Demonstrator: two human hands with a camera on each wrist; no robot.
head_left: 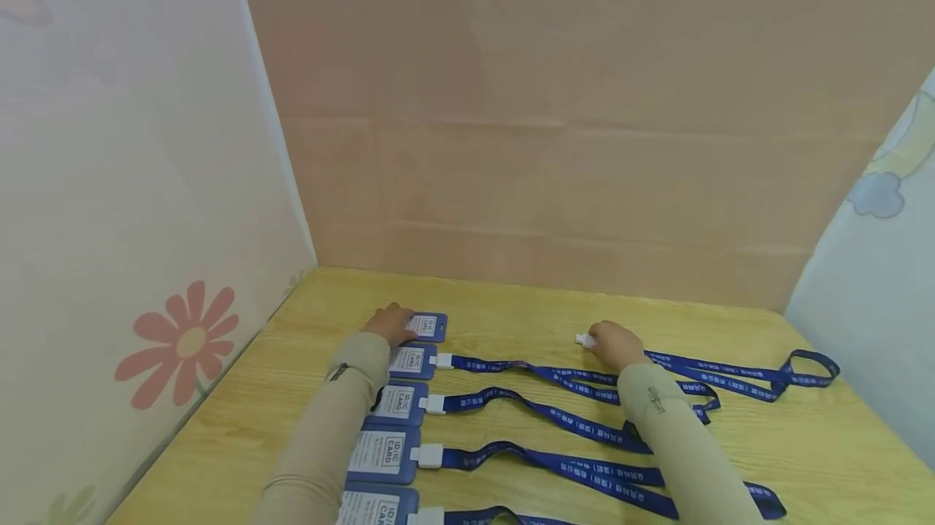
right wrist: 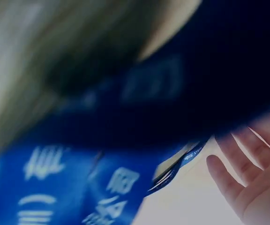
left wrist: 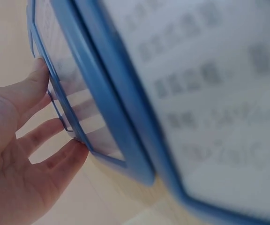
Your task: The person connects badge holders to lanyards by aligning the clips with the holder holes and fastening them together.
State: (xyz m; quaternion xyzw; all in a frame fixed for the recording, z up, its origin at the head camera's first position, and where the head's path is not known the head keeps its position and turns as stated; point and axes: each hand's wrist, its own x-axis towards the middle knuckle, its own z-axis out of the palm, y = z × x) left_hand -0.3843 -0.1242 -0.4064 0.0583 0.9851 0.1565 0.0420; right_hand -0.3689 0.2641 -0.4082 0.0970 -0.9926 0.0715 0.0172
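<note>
My left hand grips the left end of the farthest blue ID card holder, which has no strap attached. In the left wrist view, thumb and fingertips meet the edges of that holder. Across the table, my right hand pinches the white clip of a blue lanyard, whose strap trails off to the right and ends in a loop. Blurred blue strap fills much of the right wrist view, where the clip is hidden and the right fingers show at the side.
Several more card holders form a column toward me, each joined by a white clip to a blue lanyard stretched rightward. They lie on a wooden table with a brown backdrop behind and pale walls alongside.
</note>
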